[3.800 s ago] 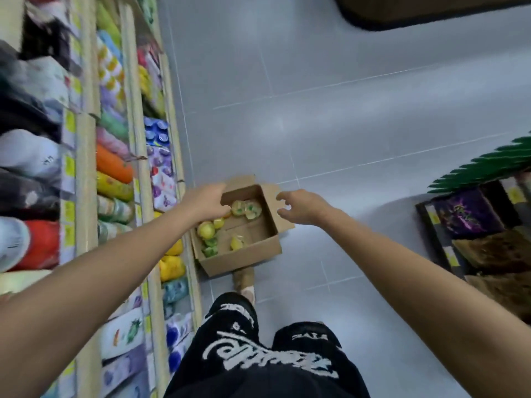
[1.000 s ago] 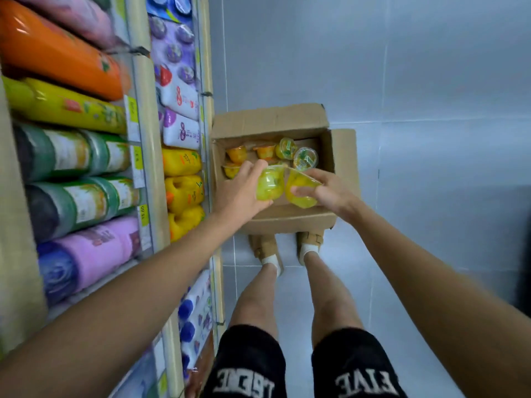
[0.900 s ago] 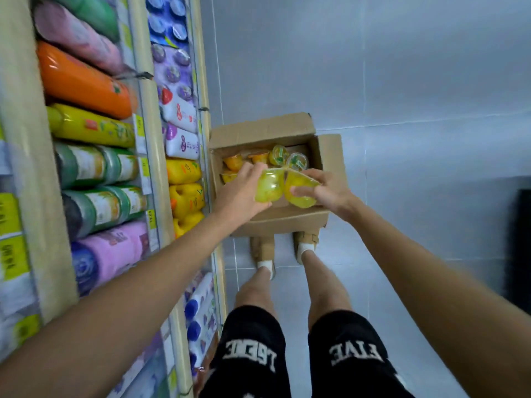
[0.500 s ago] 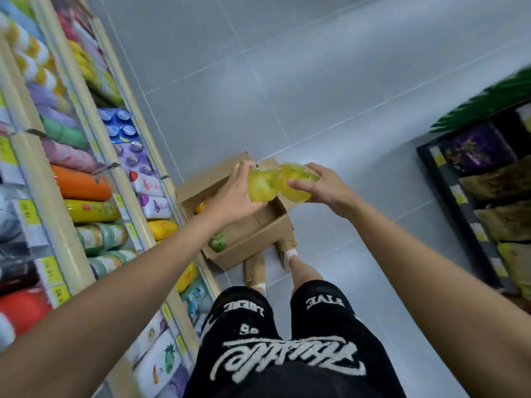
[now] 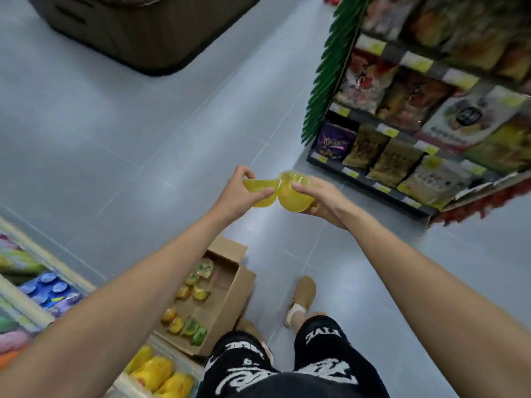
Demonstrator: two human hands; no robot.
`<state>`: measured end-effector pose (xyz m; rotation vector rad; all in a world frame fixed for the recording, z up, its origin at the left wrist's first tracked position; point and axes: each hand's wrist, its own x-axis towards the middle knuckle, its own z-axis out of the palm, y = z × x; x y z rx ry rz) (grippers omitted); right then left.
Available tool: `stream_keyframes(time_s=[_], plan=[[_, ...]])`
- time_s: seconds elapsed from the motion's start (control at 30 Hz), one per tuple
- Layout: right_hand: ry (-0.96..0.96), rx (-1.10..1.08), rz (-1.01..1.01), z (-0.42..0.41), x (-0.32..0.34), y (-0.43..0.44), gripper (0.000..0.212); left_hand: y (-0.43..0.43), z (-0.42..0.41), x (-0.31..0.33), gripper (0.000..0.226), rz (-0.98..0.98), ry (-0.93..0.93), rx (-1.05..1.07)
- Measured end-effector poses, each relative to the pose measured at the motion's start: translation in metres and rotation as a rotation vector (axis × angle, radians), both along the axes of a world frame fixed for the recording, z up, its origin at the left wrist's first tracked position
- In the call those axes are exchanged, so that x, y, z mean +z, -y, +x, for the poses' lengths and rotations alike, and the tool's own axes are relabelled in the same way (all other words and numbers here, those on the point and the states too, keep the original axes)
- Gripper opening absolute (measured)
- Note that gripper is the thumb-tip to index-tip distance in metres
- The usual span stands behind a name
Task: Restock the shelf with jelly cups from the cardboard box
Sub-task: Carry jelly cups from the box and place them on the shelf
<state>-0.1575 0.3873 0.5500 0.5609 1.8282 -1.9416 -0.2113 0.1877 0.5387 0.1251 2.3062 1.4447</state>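
Here, one jelly cup in each hand, lifted clear of the box.

Nearest, by the person's feet, the cardboard box [image 5: 227, 249] sits open on the floor, hard against the low shelf [image 5: 43, 254] on the left. Several loose cups [image 5: 200, 293] are left inside it, so the supply stays within a bend's reach. Further out, at arm's length, the left hand [image 5: 234, 196] pinches a yellow cup [image 5: 257, 185] between thumb and fingers, while the right hand [image 5: 321, 201] cradles a second cup [image 5: 293, 201] from beneath with its thumb over the rim. The two cups touch side by side, probably so both can be carried in one trip. Beyond them stands a rack of snack bags [image 5: 402, 156], and past it a dark counter [image 5: 138, 33]. I cannot tell which shelf the cups are bound for.
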Motion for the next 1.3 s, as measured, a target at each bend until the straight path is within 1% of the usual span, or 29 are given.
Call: stream_keyframes(time_s=[0.1, 0.2, 0.3, 0.4, 0.43, 0.53, 0.6, 0.7, 0.77, 0.93, 1.0, 1.03, 1.1, 1.13, 1.17, 1.23, 1.3], plan=[[-0.055, -0.117, -0.009, 0.012, 0.026, -0.046, 0.031, -0.053, -0.007, 0.026, 0.05, 0.022, -0.005, -0.062], [-0.099, -0.202, 0.032, 0.019, 0.049, -0.097, 0.036, -0.109, -0.013, 0.047, 0.045, 0.032, -0.021, -0.115], [-0.143, -0.281, 0.087, 0.025, 0.078, -0.149, 0.027, -0.17, -0.017, 0.07, 0.044, 0.033, -0.024, -0.173], [-0.21, -0.335, 0.143, 0.032, 0.108, -0.2, 0.032, -0.23, -0.017, 0.1, 0.042, 0.074, -0.024, -0.234], [-0.224, -0.348, 0.167, 0.035, 0.117, -0.217, 0.032, -0.247, -0.017, 0.109, 0.044, 0.086, -0.034, -0.25], [-0.265, -0.369, 0.216, 0.036, 0.144, -0.265, 0.028, -0.298, -0.02, 0.136, 0.052, 0.086, -0.14, -0.272], [-0.335, -0.387, 0.279, 0.036, 0.166, -0.3, 0.026, -0.336, -0.022, 0.156, 0.058, 0.097, -0.199, -0.27], [-0.445, -0.418, 0.39, 0.032, 0.201, -0.347, 0.033, -0.388, -0.028, 0.189, 0.064, 0.178, -0.228, -0.269], [-0.498, -0.444, 0.407, 0.031, 0.221, -0.374, 0.034, -0.417, -0.027, 0.212, 0.065, 0.195, -0.275, -0.261], [-0.589, -0.468, 0.429, 0.025, 0.269, -0.434, 0.032, -0.478, -0.031, 0.267, 0.08, 0.267, -0.353, -0.227], [-0.638, -0.484, 0.432, 0.02, 0.289, -0.454, 0.039, -0.498, -0.038, 0.288, 0.088, 0.296, -0.371, -0.223], [-0.661, -0.501, 0.452, 0.017, 0.298, -0.463, 0.05, -0.507, -0.041, 0.299, 0.093, 0.304, -0.382, -0.22], [-0.699, -0.538, 0.479, 0.011, 0.316, -0.481, 0.081, -0.524, -0.049, 0.318, 0.099, 0.308, -0.414, -0.212], [-0.707, -0.554, 0.484, 0.008, 0.324, -0.49, 0.094, -0.532, -0.055, 0.326, 0.098, 0.316, -0.437, -0.207], [-0.721, -0.564, 0.487, 0.005, 0.333, -0.496, 0.103, -0.54, -0.06, 0.334, 0.093, 0.329, -0.458, -0.208], [-0.742, -0.565, 0.502, -0.006, 0.35, -0.514, 0.109, -0.556, -0.071, 0.348, 0.079, 0.37, -0.492, -0.223], [-0.764, -0.581, 0.513, -0.02, 0.367, -0.53, 0.109, -0.572, -0.083, 0.363, 0.08, 0.409, -0.519, -0.228]])
